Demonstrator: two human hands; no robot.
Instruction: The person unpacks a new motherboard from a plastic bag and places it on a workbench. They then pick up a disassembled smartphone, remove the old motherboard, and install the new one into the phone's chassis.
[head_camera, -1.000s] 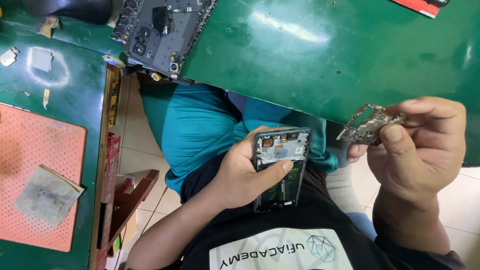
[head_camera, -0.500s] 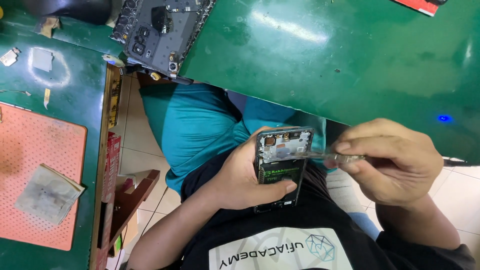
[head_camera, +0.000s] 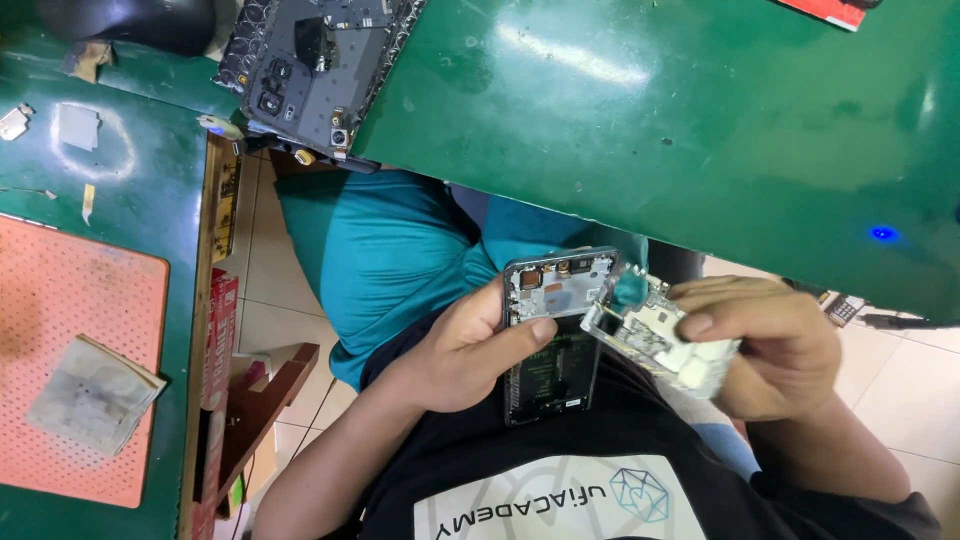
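My left hand (head_camera: 460, 345) grips an opened phone (head_camera: 555, 330) with its back cover off, thumb across the middle, held over my lap. Its dark inside and camera parts at the top show. My right hand (head_camera: 770, 345) pinches a small silvery-white circuit board (head_camera: 660, 335). The board's left end touches the phone's upper right edge. Both hands are below the edge of the green table (head_camera: 650, 130).
A second opened device (head_camera: 310, 65) lies at the table's corner, top left. To the left stands a green bench with an orange perforated mat (head_camera: 70, 330) and a folded grey cloth (head_camera: 95, 395). A blue light (head_camera: 882, 233) glows on the table at right.
My right hand has come down from the right with the circuit board and brought it against the phone's upper right edge. The left hand has kept the phone nearly still.
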